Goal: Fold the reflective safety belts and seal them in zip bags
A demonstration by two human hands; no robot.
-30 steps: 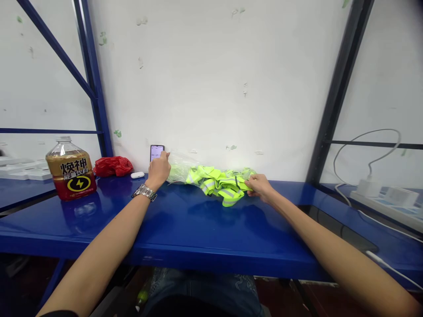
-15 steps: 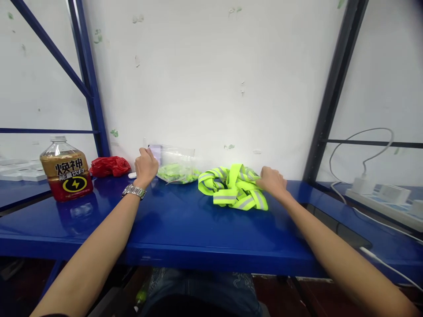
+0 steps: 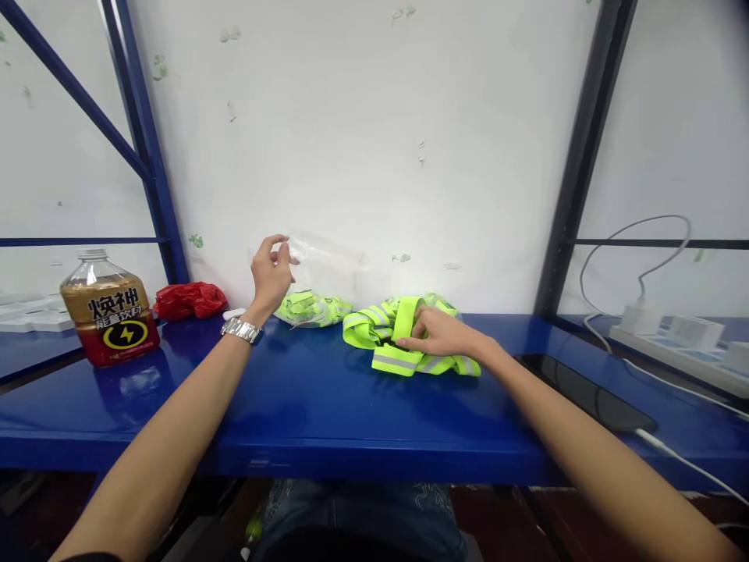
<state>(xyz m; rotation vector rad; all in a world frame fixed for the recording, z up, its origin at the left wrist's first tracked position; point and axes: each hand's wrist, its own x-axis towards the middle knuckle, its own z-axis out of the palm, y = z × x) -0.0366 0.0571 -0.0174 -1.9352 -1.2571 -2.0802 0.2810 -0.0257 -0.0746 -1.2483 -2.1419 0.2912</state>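
Note:
My left hand [image 3: 272,275], with a metal watch on the wrist, is raised by the wall. Its bent fingers pinch the edge of a clear plastic bag [image 3: 331,261], which stands up to their right. Just below the bag lies a bunched fluorescent yellow-green bundle [image 3: 313,310] with grey stripes. My right hand [image 3: 438,332] rests on a loose heap of yellow-green reflective strap [image 3: 395,361], its thumb and fingers closing around one upright loop. Part of the heap is hidden behind that hand.
On the left stand a large drink bottle [image 3: 109,312] and a crumpled red plastic bag [image 3: 190,300]. A small white object [image 3: 234,314] is by my left wrist. To the right lie a phone [image 3: 588,393] on a cable and a white power strip [image 3: 679,351]. Blue posts flank the table [image 3: 328,406].
My left hand has risen with the plastic bag, and the purple patch there no longer shows. My right hand has moved left from the heap's right edge onto its middle.

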